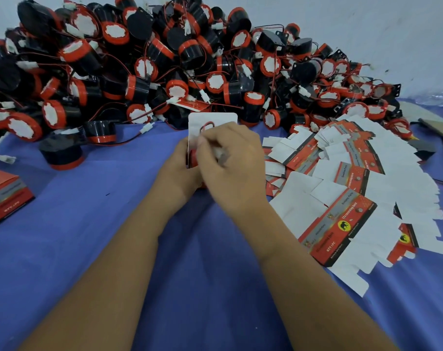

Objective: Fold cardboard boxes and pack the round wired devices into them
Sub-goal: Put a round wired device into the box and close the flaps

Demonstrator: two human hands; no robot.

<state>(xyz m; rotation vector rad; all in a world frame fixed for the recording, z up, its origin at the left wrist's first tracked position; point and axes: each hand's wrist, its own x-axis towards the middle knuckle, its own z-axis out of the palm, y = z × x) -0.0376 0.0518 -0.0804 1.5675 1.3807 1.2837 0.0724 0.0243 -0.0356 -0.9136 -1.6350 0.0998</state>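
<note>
Cloth (93,249) in blue is spread over the whole work surface, and a pale wall (367,29) is seen behind it. Across the far side a large heap of devices (164,59) is piled, round black bodies with red caps and thin red and black wires ending in white plugs. To the right, a fan of flat boxes (342,198) is laid out, white insides mostly up, red and grey printed panels showing here and there; the fan is touched by the heap at its far end. At the left edge a folded box (5,196), red and grey, is set on the cloth, well apart from the hands. At the centre a box (211,122) is held upright, its white flap raised, a red wire visible at its mouth. It is gripped from the left side by the left hand (176,173), fingers curled round it. The right hand (230,160) is held over the opening, fingers bent and blurred; a small pale piece seems to be pinched, but what it is cannot be told.
</note>
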